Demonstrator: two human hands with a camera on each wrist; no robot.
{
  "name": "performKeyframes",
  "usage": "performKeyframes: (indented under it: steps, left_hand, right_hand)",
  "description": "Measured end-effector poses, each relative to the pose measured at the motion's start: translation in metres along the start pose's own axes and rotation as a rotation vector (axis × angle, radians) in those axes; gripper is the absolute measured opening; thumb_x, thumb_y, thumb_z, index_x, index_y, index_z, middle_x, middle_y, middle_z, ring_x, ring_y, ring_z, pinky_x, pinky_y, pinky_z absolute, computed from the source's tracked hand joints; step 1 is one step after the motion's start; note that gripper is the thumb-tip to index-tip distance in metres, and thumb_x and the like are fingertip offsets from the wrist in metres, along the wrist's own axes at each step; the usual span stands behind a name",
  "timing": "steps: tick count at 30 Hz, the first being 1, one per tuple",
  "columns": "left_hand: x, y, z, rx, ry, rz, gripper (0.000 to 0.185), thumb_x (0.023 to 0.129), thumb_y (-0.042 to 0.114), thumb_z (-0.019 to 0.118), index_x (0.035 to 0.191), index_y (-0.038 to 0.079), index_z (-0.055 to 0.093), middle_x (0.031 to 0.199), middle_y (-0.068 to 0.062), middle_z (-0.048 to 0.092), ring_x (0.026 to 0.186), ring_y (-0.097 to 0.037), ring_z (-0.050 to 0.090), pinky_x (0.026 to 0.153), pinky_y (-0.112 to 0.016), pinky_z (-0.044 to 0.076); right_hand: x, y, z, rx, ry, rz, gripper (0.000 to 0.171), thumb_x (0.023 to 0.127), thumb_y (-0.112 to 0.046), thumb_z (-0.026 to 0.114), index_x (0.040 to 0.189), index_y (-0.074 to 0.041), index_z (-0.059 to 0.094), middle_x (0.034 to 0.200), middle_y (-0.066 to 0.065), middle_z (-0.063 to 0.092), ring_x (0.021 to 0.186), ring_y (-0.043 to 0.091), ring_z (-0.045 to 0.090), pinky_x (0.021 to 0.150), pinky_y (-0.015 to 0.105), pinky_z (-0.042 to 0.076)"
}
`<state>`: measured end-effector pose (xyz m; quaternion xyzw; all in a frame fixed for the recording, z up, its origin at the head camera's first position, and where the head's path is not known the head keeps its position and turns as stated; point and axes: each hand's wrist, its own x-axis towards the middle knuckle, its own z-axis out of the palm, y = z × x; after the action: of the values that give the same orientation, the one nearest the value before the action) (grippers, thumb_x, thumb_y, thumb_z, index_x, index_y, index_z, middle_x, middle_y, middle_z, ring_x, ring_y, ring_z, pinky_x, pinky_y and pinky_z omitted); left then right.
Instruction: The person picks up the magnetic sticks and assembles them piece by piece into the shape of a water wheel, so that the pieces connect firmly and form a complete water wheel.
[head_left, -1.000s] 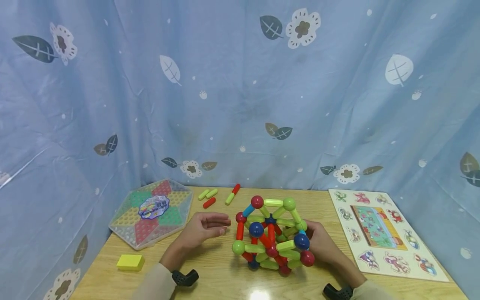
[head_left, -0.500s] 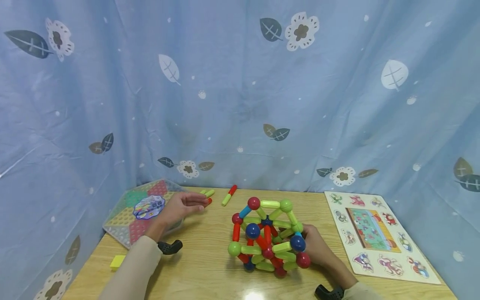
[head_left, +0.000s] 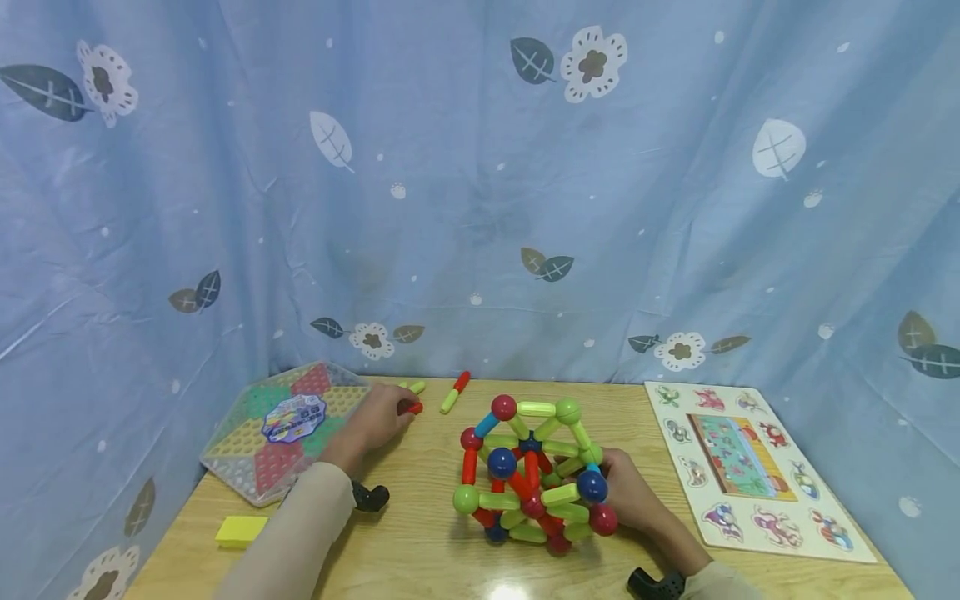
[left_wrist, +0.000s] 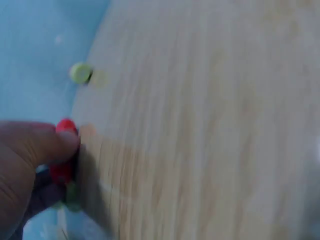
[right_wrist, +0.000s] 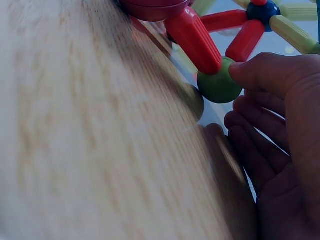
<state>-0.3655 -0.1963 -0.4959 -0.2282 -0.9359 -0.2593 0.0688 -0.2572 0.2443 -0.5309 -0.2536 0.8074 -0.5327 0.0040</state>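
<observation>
A cage-like structure (head_left: 532,477) of green, red and blue sticks joined by balls stands on the wooden table (head_left: 420,542). My right hand (head_left: 628,493) grips its right side. In the right wrist view the thumb (right_wrist: 260,75) presses a green ball (right_wrist: 217,86) where a red stick (right_wrist: 197,39) joins. My left hand (head_left: 390,414) reaches to the back left and pinches a loose red stick (head_left: 412,407). The left wrist view shows that red stick (left_wrist: 64,167) under the thumb (left_wrist: 45,142). A green stick (head_left: 416,387) lies just behind it.
A green-and-red stick (head_left: 455,392) lies near the curtain. A hexagonal game box (head_left: 288,427) sits at the left, with a yellow block (head_left: 240,531) at the front left. An animal puzzle board (head_left: 750,467) lies at the right. Blue curtain encloses the table.
My left hand has gone from beside the structure to the back left and closed its fingers on the loose red stick. The right hand has stayed on the structure.
</observation>
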Motion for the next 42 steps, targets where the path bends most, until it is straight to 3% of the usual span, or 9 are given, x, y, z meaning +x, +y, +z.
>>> performKeyframes:
  steps: [2,4,8,11,16,22,31,37,42]
  left_hand:
    - [-0.004,0.009,0.003,-0.018,0.041,-0.009,0.022,0.093,0.001,0.081,0.115,0.004,0.083,0.100,-0.007,0.081,0.088,-0.018,0.074,0.081,-0.041,0.063]
    - [-0.011,0.024,0.005,-0.136,0.080,-0.065,0.027,0.095,0.003,0.081,0.123,0.004,0.081,0.105,-0.007,0.082,0.089,-0.015,0.074,0.082,-0.036,0.063]
    - [-0.033,0.065,0.002,-0.583,0.120,-0.143,0.033,0.101,0.007,0.078,0.134,0.004,0.075,0.120,-0.013,0.080,0.101,-0.016,0.076,0.089,-0.027,0.063]
    - [-0.053,0.097,-0.002,-0.852,0.106,-0.094,0.032,0.101,0.005,0.077,0.131,-0.001,0.071,0.122,-0.020,0.076,0.105,-0.017,0.076,0.092,-0.025,0.063]
    - [-0.080,0.135,-0.006,-1.028,0.043,-0.002,0.031,0.099,0.004,0.078,0.127,-0.005,0.067,0.118,-0.020,0.074,0.104,-0.014,0.075,0.094,-0.026,0.063]
    - [-0.094,0.156,0.002,-0.892,0.024,0.031,0.024,0.100,0.012,0.080,0.123,0.006,0.074,0.113,-0.010,0.078,0.098,-0.013,0.071,0.088,-0.027,0.061]
    - [-0.094,0.163,0.003,-0.703,0.026,0.065,0.030,0.100,0.011,0.080,0.129,0.019,0.077,0.112,-0.002,0.081,0.095,-0.011,0.070,0.082,-0.029,0.061]
    - [-0.094,0.165,0.004,-0.594,0.056,0.155,0.030,0.098,0.009,0.083,0.127,0.012,0.081,0.114,-0.001,0.082,0.091,-0.007,0.067,0.081,-0.028,0.061]
    - [-0.094,0.164,0.006,-0.607,0.075,0.183,0.029,0.097,0.008,0.082,0.126,0.010,0.080,0.113,-0.003,0.082,0.091,-0.007,0.068,0.082,-0.028,0.062]
  right_hand:
    - [0.000,-0.001,0.001,0.001,-0.007,0.007,0.028,0.099,-0.014,0.083,0.126,-0.006,0.079,0.124,0.011,0.082,0.114,0.009,0.076,0.099,0.024,0.059]
    - [0.000,-0.001,0.002,-0.003,-0.006,0.017,0.029,0.099,-0.015,0.083,0.126,-0.007,0.079,0.123,0.011,0.082,0.113,0.009,0.076,0.098,0.024,0.060]
    - [0.000,-0.002,0.002,-0.027,0.005,0.026,0.028,0.098,-0.017,0.084,0.125,-0.009,0.080,0.121,0.008,0.083,0.110,0.008,0.076,0.096,0.024,0.060]
    - [0.000,-0.001,0.001,-0.035,0.013,0.014,0.028,0.098,-0.016,0.084,0.125,-0.009,0.080,0.121,0.007,0.083,0.111,0.008,0.076,0.097,0.024,0.060]
    - [-0.002,0.002,0.000,-0.052,0.030,-0.021,0.028,0.097,-0.013,0.084,0.125,-0.008,0.081,0.119,0.005,0.084,0.110,0.007,0.076,0.097,0.023,0.059]
    - [-0.002,0.003,0.000,-0.048,0.033,-0.039,0.028,0.097,-0.011,0.084,0.125,-0.007,0.080,0.118,0.006,0.084,0.110,0.007,0.076,0.095,0.021,0.059]
    - [0.000,-0.001,0.001,-0.048,0.007,0.014,0.027,0.098,-0.012,0.082,0.124,-0.009,0.080,0.123,0.009,0.082,0.114,0.008,0.075,0.102,0.022,0.056]
    - [0.000,0.000,0.001,-0.052,0.016,0.003,0.026,0.097,-0.010,0.082,0.123,-0.009,0.080,0.120,0.007,0.083,0.112,0.008,0.075,0.101,0.023,0.057]
    - [0.000,0.000,0.002,-0.054,0.023,-0.001,0.025,0.098,-0.010,0.081,0.123,-0.008,0.081,0.116,0.005,0.084,0.110,0.007,0.075,0.099,0.023,0.058]
